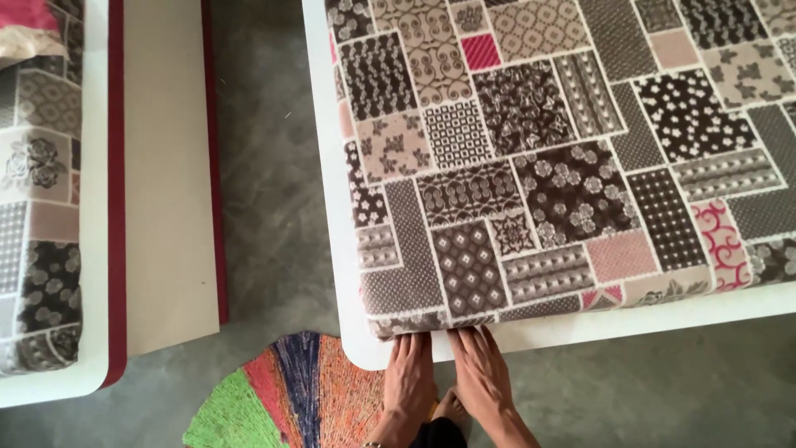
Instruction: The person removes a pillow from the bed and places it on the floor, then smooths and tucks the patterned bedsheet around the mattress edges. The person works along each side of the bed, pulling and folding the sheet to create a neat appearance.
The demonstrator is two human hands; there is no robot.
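Note:
A mattress in a patchwork-patterned sheet (531, 166) of brown, grey, cream and pink squares lies on a white bed frame (332, 207). My left hand (409, 377) and my right hand (481, 373) lie side by side, palms down, at the near left corner of the bed. Their fingertips touch the lower edge of the sheet where it meets the white frame. The fingers are flat and close together, holding nothing. A foot (450, 408) shows between my wrists.
A second bed (41, 207) with the same patterned sheet and a white and dark red frame (162, 174) stands at the left. A grey floor gap (265, 166) separates the beds. A round multicoloured woven mat (290, 394) lies under my hands.

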